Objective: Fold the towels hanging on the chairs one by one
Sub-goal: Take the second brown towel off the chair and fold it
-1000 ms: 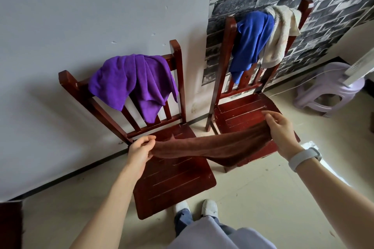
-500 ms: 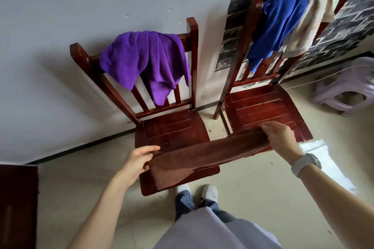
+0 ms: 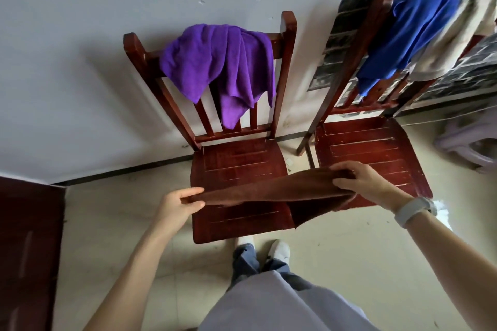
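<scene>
Lifted since before, one brown towel point(image 3: 271, 191) between two hands point(image 3: 177, 203).

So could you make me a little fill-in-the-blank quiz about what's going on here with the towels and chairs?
1. Both hands, the left hand and the right hand, hold a ______ towel stretched between them.
2. The purple towel hangs on the back of the ______ chair.
3. Next to the blue towel on the right chair hangs a ______ towel.
4. The person wears a white band on the ______ wrist.

Missing words: brown; left; cream; right
</scene>
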